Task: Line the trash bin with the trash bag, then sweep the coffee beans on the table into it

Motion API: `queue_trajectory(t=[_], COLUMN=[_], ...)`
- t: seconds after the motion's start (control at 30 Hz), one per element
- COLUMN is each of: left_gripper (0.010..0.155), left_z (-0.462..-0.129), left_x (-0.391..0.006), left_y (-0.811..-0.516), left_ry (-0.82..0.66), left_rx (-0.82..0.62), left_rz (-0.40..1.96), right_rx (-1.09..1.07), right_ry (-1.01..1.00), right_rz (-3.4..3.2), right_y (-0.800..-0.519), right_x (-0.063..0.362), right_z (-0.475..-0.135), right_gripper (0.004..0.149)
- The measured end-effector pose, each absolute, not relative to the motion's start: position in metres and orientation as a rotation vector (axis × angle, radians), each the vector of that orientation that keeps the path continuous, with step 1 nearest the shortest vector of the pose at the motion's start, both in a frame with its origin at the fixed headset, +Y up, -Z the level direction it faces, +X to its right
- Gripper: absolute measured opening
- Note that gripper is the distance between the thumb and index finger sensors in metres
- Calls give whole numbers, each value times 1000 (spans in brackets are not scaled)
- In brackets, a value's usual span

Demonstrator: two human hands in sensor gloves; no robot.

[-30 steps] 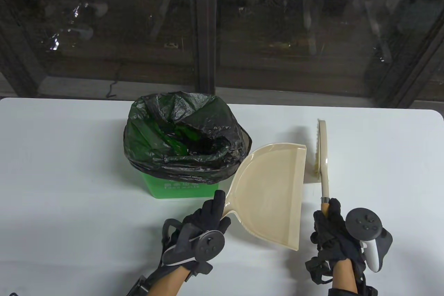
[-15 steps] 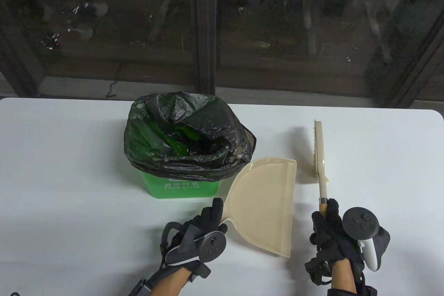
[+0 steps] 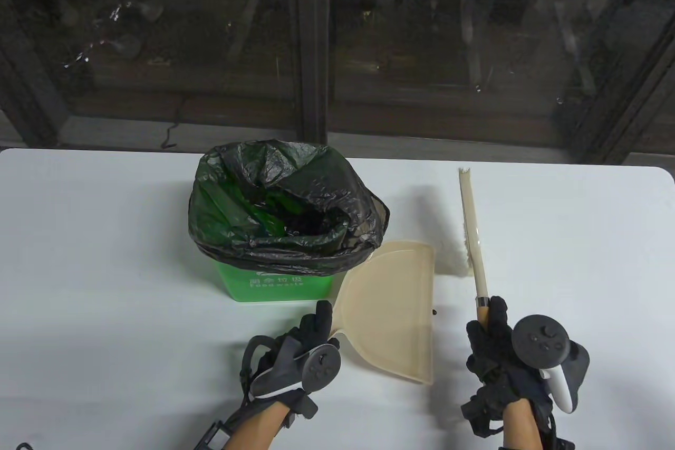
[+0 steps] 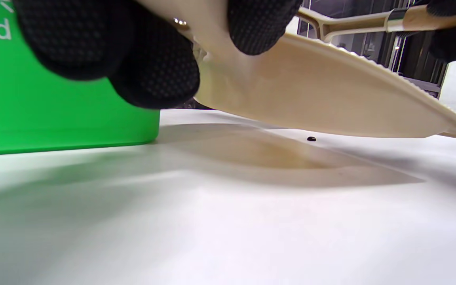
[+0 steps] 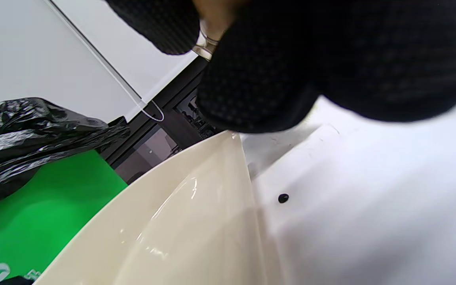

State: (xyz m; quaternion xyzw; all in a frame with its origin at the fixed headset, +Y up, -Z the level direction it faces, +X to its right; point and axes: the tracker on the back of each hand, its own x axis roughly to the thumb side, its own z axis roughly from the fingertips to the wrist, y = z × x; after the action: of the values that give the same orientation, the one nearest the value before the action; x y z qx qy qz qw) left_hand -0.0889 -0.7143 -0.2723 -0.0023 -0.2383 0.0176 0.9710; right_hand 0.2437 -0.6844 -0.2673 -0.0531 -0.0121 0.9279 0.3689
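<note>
A green trash bin (image 3: pixel 277 285) lined with a black bag (image 3: pixel 285 207) stands on the white table (image 3: pixel 105 260). My left hand (image 3: pixel 311 334) grips the handle of a cream dustpan (image 3: pixel 393 307), held just above the table right of the bin. My right hand (image 3: pixel 493 339) grips the wooden handle of a cream brush (image 3: pixel 472 239), which points away from me, right of the pan. One coffee bean (image 3: pixel 433 311) lies on the table by the pan's right edge; it also shows as a dark bean (image 4: pixel 311 138) under the dustpan (image 4: pixel 331 103) and as a bean (image 5: pixel 283 198) beside the dustpan (image 5: pixel 180 229).
Dark window panes (image 3: pixel 337 49) rise behind the table's far edge. The green bin (image 4: pixel 54 99) sits close to my left fingers.
The dustpan has moved left and toward me, lower over the table, uncovering one bean by its right edge. The brush has swung slightly left.
</note>
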Motion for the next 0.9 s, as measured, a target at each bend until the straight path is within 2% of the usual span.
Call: queue_trajectory(t=[0.43,0.9], left_gripper=[66,66], left_z=[-280,-281], left_x=[-94,-74], left_y=[-723,-731], left_ry=[-448,-456], left_rx=[-37,-51], left_rz=[25,-76], right_rx=[-68,-22], right_ry=[143,347], right_rz=[2495,2475], right_y=[-666,-658], right_x=[238,220], right_z=[-247,-239], right_gripper=[66,65])
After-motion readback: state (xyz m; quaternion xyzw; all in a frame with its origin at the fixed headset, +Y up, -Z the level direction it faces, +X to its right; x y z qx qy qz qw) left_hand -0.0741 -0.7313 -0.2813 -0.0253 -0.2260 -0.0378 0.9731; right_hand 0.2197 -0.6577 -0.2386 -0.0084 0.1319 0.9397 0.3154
